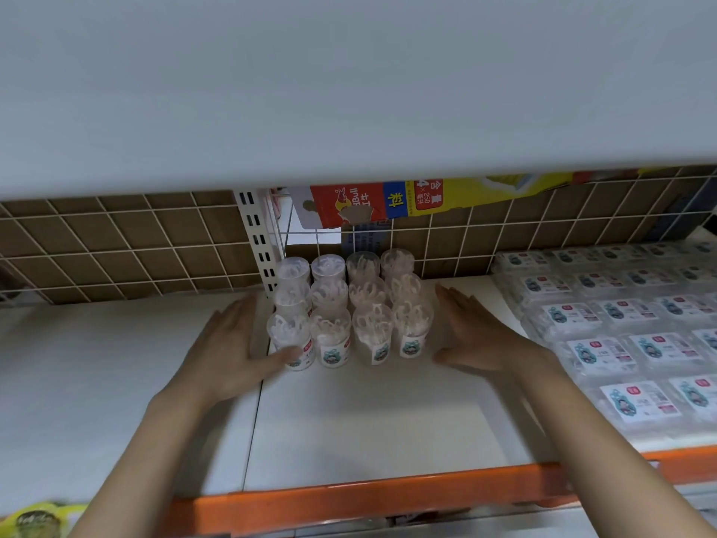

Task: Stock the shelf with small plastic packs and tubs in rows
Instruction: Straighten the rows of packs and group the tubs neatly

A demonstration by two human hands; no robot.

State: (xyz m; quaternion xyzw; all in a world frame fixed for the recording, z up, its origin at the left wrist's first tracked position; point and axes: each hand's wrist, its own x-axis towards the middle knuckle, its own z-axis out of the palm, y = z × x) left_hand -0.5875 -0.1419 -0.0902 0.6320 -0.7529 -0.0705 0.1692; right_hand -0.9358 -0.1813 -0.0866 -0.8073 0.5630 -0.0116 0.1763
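Dim, flat light – soft blur – edges warped

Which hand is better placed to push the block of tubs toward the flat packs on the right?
The left hand, probably. Its thumb already touches the front-left tub, on the side away from the flat packs. The right hand lies between the tubs and the packs, in the way.

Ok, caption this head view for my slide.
Both open hands, left and right, flank clear tubs in rows beside flat packs.

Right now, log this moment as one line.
step: squaring tub block | left hand: flat, thumb touching front-left tub | right hand: flat, beside block, contact unclear | flat packs: rowed at right
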